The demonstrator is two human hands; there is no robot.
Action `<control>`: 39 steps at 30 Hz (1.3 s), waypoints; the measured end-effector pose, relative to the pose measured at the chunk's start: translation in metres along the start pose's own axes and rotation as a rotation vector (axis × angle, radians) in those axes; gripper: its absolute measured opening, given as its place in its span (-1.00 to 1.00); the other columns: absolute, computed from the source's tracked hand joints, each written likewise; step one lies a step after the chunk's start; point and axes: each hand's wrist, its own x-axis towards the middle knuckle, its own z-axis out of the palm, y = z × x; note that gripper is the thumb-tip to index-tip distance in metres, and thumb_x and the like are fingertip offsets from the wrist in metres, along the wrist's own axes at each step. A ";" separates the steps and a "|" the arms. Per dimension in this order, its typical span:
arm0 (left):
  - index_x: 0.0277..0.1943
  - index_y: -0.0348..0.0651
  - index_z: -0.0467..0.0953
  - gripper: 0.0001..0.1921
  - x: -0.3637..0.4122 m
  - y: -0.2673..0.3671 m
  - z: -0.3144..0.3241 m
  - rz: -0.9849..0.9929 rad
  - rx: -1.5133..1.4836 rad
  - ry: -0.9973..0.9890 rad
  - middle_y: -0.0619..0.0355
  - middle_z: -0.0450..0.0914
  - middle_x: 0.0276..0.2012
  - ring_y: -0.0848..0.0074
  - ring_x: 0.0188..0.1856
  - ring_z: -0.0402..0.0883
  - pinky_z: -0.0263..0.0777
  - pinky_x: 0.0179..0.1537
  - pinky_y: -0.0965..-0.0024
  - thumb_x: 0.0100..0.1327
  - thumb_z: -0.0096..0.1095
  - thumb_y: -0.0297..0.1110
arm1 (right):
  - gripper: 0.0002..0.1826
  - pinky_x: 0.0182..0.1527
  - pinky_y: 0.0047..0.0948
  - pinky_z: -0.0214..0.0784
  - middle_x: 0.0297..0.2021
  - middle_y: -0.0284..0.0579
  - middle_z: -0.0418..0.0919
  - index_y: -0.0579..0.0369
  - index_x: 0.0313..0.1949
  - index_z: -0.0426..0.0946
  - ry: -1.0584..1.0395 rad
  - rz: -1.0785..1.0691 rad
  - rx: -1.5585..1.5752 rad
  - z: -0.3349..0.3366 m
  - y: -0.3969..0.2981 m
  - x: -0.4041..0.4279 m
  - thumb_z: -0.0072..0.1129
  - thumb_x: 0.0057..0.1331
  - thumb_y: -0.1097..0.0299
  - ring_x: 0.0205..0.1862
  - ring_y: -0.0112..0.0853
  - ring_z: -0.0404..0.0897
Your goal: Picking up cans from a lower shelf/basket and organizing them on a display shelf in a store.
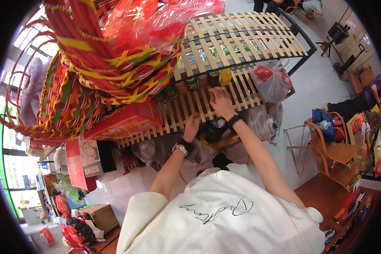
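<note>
Both of my hands reach over the lower slatted wooden shelf (197, 103). My left hand (191, 127) is by the shelf's front edge, with no object visible in it. Further right and deeper in, my right hand (221, 101) is spread over the slats, just in front of a bottle of yellow drink (225, 76). A dark jar (213, 77) stands beside that bottle, and several cans (192, 83) line the shelf to its left. Whether my fingertips touch the slats I cannot tell.
Red woven baskets (123, 70) crowd the left, above a red carton (123, 123). Overhead is the upper slatted shelf (238, 41). A tied plastic bag (270, 81) sits at the shelf's right end. A tiered brown stand (330, 149) stands right; a person's leg (349, 103) is behind.
</note>
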 end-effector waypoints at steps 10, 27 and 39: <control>0.12 -0.29 0.33 -0.65 0.060 0.081 0.013 0.004 -0.066 0.051 0.05 0.47 0.01 0.44 0.01 0.45 0.29 0.03 0.43 0.34 -0.02 -0.32 | -0.60 0.10 -0.01 0.19 -0.06 0.02 0.50 0.08 -0.14 0.54 -0.481 0.098 -0.260 0.040 0.016 0.092 0.17 0.01 0.20 0.06 -0.07 0.40; 0.35 -0.17 0.00 -0.25 -0.007 0.000 0.049 -0.012 0.033 -0.019 -0.15 0.31 0.12 0.15 0.06 0.42 0.35 0.04 0.28 0.06 0.04 -0.64 | -0.54 -0.26 -0.30 0.48 -0.12 -0.17 0.33 0.07 -0.11 0.39 -0.242 0.019 0.083 -0.005 -0.014 -0.067 0.19 -0.09 0.52 -0.01 -0.11 0.31; 0.19 -0.20 0.24 -0.36 -0.120 0.032 0.034 -0.039 -0.034 -0.637 0.03 0.47 0.05 0.36 0.07 0.47 0.29 0.08 0.36 0.03 0.34 -0.42 | -0.44 -0.10 -0.17 0.39 -0.11 -0.10 0.32 -0.09 -0.11 0.44 -0.543 0.593 0.266 -0.084 -0.096 -0.148 0.34 -0.20 0.23 -0.03 -0.09 0.37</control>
